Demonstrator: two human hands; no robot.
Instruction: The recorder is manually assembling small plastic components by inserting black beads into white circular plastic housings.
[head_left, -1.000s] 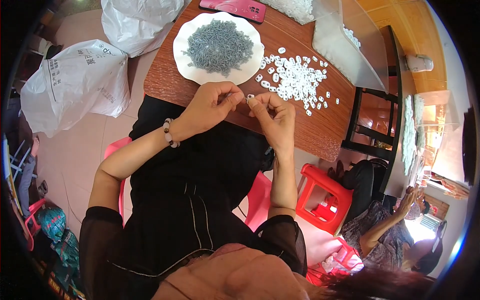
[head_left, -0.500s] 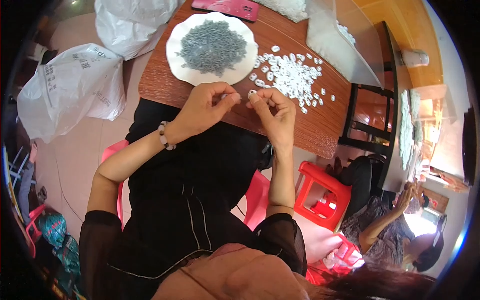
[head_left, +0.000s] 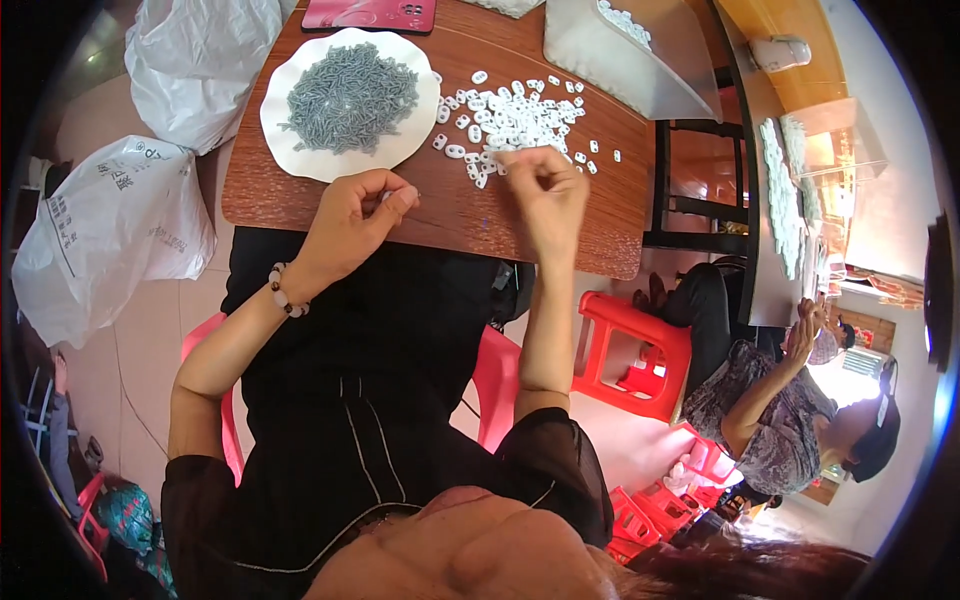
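My left hand (head_left: pixel 352 225) is closed in a pinch at the table's near edge, just below the white plate; what its fingertips hold is too small to make out. Loose on the brown table lies a pile of small white plastic pieces (head_left: pixel 515 118), oval and squarish, with dark holes or marks. At this pile's near edge is my right hand (head_left: pixel 548 195), slightly blurred, its fingers curled together; whether a piece sits between them is hidden. Short grey rods or springs (head_left: pixel 355 98) fill the scalloped white plate (head_left: pixel 280 140) beyond my left hand.
A pink phone (head_left: pixel 370 14) lies at the table's far edge, near a clear plastic container (head_left: pixel 635 70). White sacks (head_left: pixel 120 230) stand on the floor at left. A red stool (head_left: pixel 632 360) is at right, where another person (head_left: pixel 770 410) sits at another table.
My hands were close together, each pinching; now they are apart. My right hand has moved away from the left one, out to the white pile. The view has shifted somewhat.
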